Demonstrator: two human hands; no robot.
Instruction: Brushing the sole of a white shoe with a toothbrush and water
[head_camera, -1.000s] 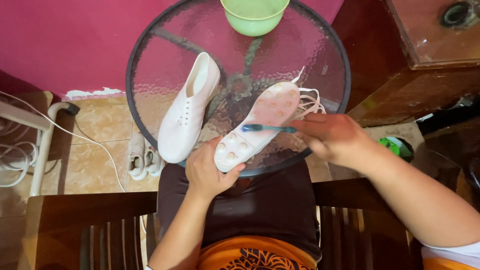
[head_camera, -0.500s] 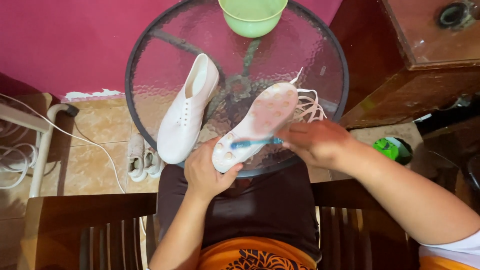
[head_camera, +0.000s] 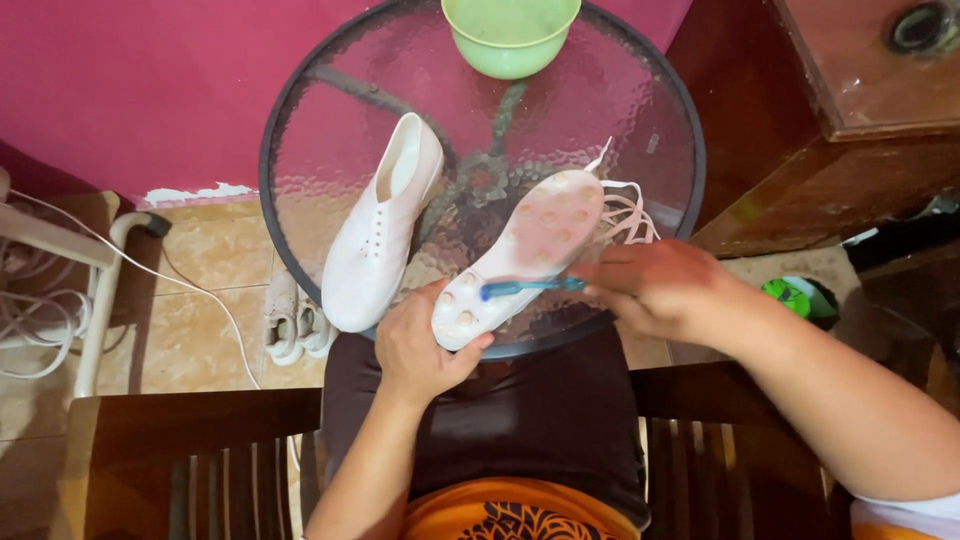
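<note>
— What is the seated person holding at the round glass table (head_camera: 300, 130)?

— The left hand (head_camera: 420, 345) is cupping the heel end of a white shoe (head_camera: 520, 255), fingers closed around it. The shoe is lying sole up, its smooth rubbery sole dotted with small round studs, over the near edge of the pebbled glass.

— And the other hand?

— The right hand (head_camera: 665, 290) is gripping a blue toothbrush (head_camera: 530, 287), fingers wrapped shut on the handle, the brush end lying across the sole near the heel. Loose white laces (head_camera: 630, 210) are trailing from the toe end.

— What is sitting around them?

— A second white shoe (head_camera: 385, 230) is resting upright on the glass just beside the first, and a pale green plastic bowl (head_camera: 510, 30) is standing at the far rim.
</note>
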